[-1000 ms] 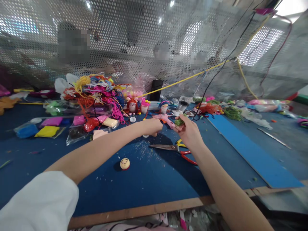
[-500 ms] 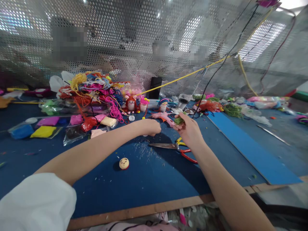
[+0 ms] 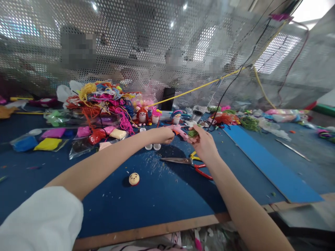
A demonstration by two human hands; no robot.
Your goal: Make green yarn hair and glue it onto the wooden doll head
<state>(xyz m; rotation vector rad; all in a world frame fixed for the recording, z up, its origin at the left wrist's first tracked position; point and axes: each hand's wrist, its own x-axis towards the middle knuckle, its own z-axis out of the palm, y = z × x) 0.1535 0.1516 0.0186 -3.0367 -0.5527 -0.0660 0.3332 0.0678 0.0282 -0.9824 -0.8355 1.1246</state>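
My right hand has its fingers closed on a small bundle of green yarn. Right beside it, a pink glue gun with an orange trigger spans the gap between both hands; whether the right fingers also grip its handle I cannot tell. My left hand is curled closed at the gun's front end, and its fingers hide whatever they hold. Nearer to me, a small round head with a drawn face sits on the blue table. Scissors with red and yellow handles lie below the hands.
Small yarn-haired dolls stand at the back. A heap of coloured yarn and bagged clay lie left. Two white caps sit below my left hand. A blue board and a metal blade are on the right.
My left hand has risen slightly toward the glue gun's front end, uncovering two white caps. My right hand keeps the green yarn and has hardly moved. The view has shifted slightly.
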